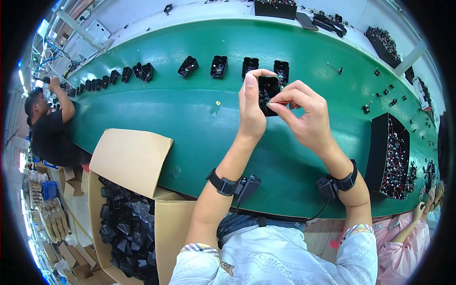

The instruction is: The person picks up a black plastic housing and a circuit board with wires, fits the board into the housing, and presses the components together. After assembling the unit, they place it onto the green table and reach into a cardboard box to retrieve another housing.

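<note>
My left hand is closed around a black plastic housing, a hollow open box held upright above the green table. Fingers of my right hand pinch a thin red wire at the housing's open side. The wire's far end is hidden by my fingers and the dark inside. Just beyond my hands stand two more black housings, one partly covered by my left fingertips. Farther left along the table, another housing lies with its open side up.
A row of housings runs left across the green table. At right stands a black bin of wired parts, with loose ones nearby. A carton of black housings sits front left. People work at left and lower right.
</note>
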Available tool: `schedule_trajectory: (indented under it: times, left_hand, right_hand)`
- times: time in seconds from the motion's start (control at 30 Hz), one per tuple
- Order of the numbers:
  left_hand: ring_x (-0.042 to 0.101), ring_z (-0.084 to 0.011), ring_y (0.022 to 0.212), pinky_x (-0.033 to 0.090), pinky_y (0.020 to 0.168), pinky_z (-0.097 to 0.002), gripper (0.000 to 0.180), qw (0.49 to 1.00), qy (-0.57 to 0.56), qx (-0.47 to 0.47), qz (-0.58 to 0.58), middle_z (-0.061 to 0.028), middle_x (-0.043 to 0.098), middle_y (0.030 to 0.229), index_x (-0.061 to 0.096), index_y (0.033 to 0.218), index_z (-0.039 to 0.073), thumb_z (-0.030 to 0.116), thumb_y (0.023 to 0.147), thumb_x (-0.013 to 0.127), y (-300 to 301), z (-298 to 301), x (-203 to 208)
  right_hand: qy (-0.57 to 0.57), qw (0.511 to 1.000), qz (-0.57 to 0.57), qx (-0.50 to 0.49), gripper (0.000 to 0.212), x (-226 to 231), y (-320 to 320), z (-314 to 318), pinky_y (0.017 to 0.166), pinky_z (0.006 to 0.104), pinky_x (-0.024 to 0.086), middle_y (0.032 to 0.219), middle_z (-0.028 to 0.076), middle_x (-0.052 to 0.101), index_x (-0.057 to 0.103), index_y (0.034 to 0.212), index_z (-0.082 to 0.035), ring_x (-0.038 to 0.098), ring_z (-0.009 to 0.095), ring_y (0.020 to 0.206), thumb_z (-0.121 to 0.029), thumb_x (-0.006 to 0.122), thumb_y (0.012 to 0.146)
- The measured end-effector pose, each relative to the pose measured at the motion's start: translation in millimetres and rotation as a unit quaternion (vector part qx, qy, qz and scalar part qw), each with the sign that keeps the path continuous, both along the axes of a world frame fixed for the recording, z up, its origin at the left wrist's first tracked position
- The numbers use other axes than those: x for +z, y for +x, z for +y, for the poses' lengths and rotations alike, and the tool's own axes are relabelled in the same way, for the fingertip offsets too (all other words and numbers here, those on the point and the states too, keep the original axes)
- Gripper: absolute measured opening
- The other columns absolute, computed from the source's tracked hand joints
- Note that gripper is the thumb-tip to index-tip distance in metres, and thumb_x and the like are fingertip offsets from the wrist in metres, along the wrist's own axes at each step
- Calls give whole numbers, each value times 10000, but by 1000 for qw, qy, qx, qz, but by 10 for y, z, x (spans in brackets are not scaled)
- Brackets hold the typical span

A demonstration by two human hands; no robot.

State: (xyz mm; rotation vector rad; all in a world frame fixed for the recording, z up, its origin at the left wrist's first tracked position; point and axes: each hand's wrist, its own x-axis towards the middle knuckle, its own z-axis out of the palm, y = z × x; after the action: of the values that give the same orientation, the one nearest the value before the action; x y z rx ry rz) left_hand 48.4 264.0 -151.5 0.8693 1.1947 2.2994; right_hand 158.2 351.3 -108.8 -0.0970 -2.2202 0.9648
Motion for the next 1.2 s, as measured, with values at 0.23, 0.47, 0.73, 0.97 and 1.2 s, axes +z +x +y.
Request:
schedule_trajectory:
  times: [0.23,0.47,0.73,0.97,1.2]
  left_hand:
    - [560,-90,774,457,698,-247,589,995,-26,32,94,-30,613,871,605,1081,27,516,1088,277,-72,29,-103]
    - [566,-87,750,459,635,-238,557,999,31,0,-22,-33,606,852,599,1083,36,505,1081,298,-34,37,-58]
    - [577,-160,890,480,806,-316,510,985,-24,64,157,-77,621,974,622,1043,-14,374,1077,293,21,-19,-11]
    - [655,-209,1080,553,903,-330,435,996,25,-64,-52,-125,665,1139,591,1319,-61,245,1060,423,26,-17,103]
    - [708,-165,892,635,745,-306,445,970,1,-193,-148,-122,681,1103,588,1331,-36,120,936,725,-82,-45,43]
  right_hand:
    - [105,994,26,13,131,-65,-12,76,654,288,494,888,66,641,758,885,-57,611,186,756,-25,805,767]
    - [132,991,-10,-12,164,54,37,-7,760,335,511,1135,98,571,738,880,-77,588,256,1042,-56,786,725]
    - [162,986,-7,-31,164,73,100,-29,801,375,521,1148,86,567,719,865,-87,572,275,1090,-38,777,719]
    - [118,991,30,-49,119,49,33,198,890,391,529,1266,99,613,721,834,-65,590,301,1165,-32,781,738]
    - [-13,996,-66,63,116,90,81,485,1048,416,463,1346,131,619,743,858,-26,603,301,1192,-95,769,769]
